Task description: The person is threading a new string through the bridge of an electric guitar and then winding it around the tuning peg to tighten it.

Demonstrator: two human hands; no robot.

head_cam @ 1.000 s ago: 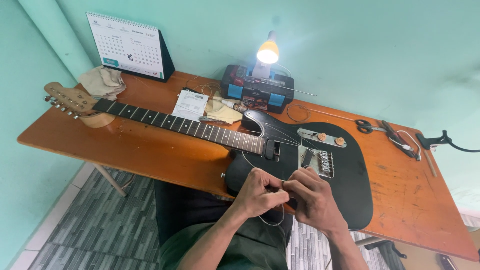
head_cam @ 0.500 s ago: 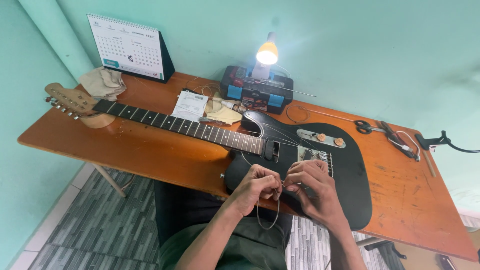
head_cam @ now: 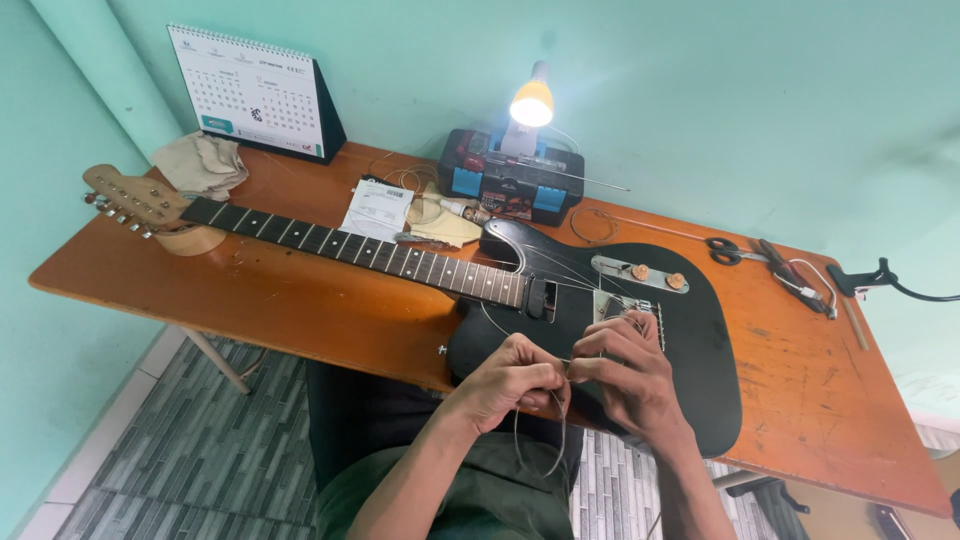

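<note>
A black electric guitar (head_cam: 700, 330) lies flat across an orange wooden table (head_cam: 300, 300), its neck and pale headstock (head_cam: 130, 198) pointing left. Both hands meet over the lower edge of the guitar body, close to the metal bridge (head_cam: 625, 305). My left hand (head_cam: 510, 380) pinches a thin guitar string (head_cam: 540, 440) that loops down below the fingers. My right hand (head_cam: 630, 375) grips the same string just beside it, fingertips touching the left hand's.
A desk calendar (head_cam: 255, 95) and a cloth (head_cam: 200, 160) stand at the back left. A black-and-blue toolbox (head_cam: 510, 185) with a lit lamp (head_cam: 530, 100) sits behind the guitar, papers (head_cam: 378, 210) beside it. Scissors and pliers (head_cam: 775, 265) lie at right.
Both hands have risen slightly toward the bridge, and the string loop now hangs lower beneath them. The guitar has not moved.
</note>
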